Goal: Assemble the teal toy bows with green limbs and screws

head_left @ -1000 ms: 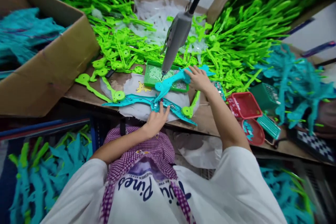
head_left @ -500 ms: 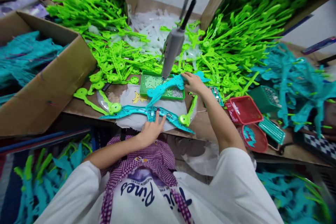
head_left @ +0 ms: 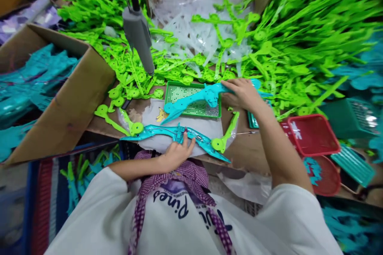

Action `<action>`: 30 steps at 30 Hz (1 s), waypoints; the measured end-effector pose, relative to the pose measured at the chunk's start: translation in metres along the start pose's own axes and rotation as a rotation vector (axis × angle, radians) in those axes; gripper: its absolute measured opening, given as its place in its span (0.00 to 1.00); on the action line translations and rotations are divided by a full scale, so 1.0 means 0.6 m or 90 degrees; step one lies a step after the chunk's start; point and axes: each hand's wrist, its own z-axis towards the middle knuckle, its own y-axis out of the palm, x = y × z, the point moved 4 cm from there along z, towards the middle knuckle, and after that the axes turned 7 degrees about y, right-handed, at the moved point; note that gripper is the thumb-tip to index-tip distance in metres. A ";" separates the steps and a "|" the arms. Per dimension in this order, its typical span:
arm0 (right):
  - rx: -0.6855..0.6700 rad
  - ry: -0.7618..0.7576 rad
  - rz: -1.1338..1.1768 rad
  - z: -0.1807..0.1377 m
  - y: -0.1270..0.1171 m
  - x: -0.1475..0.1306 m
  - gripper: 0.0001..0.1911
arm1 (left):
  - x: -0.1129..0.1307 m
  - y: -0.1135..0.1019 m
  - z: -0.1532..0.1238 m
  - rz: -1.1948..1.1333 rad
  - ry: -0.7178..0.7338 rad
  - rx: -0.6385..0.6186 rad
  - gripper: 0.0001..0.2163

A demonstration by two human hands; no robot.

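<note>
My left hand (head_left: 176, 153) rests with fingers extended on the middle of a long teal plastic bow-shaped part (head_left: 155, 132) that lies on a white cloth (head_left: 206, 127) at the table's near edge. My right hand (head_left: 243, 93) grips the end of a second teal plastic piece (head_left: 194, 99), which lies across a green tray of small screws (head_left: 194, 107). A grey hanging power screwdriver (head_left: 138, 36) dangles to the left above the green parts, touched by neither hand.
Heaps of bright green plastic parts (head_left: 284, 48) and clear bags cover the table's back. A cardboard box (head_left: 66, 99) of teal parts stands left. Red baskets (head_left: 312, 135) and green trays sit right. More teal parts lie on the floor.
The hanging screwdriver has swung from above the screw tray away to the left. My right hand has shifted slightly right on the teal piece. My left hand stays on the bow part.
</note>
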 end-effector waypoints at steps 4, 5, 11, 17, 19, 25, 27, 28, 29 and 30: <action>-0.025 -0.031 0.016 -0.045 -0.039 -0.037 0.29 | 0.007 0.010 -0.001 0.005 0.006 0.012 0.29; -0.043 -0.037 0.026 -0.057 -0.045 -0.049 0.30 | 0.009 0.012 -0.002 0.005 0.003 0.020 0.29; -0.218 -0.091 0.198 -0.102 -0.025 -0.123 0.30 | 0.026 0.013 -0.009 0.011 -0.025 0.047 0.30; -0.210 -0.084 0.176 -0.103 0.004 -0.200 0.29 | 0.039 0.029 -0.011 -0.024 -0.089 0.083 0.30; -0.197 -0.087 0.152 -0.106 0.012 -0.225 0.30 | 0.041 0.040 -0.012 -0.026 -0.102 0.102 0.30; -0.113 -0.074 0.121 -0.127 0.029 -0.267 0.30 | 0.041 0.060 -0.014 -0.031 -0.131 0.130 0.29; -0.085 -0.063 0.117 -0.139 0.029 -0.272 0.30 | 0.041 0.061 -0.014 -0.037 -0.128 0.130 0.28; -0.073 -0.057 0.114 -0.145 0.028 -0.274 0.29 | 0.041 0.061 -0.014 -0.041 -0.129 0.132 0.28; -0.063 -0.052 0.111 -0.152 0.026 -0.276 0.29 | 0.041 0.061 -0.014 -0.045 -0.131 0.136 0.28; -0.052 -0.046 0.107 -0.158 0.024 -0.277 0.29 | 0.040 0.060 -0.014 -0.049 -0.133 0.141 0.28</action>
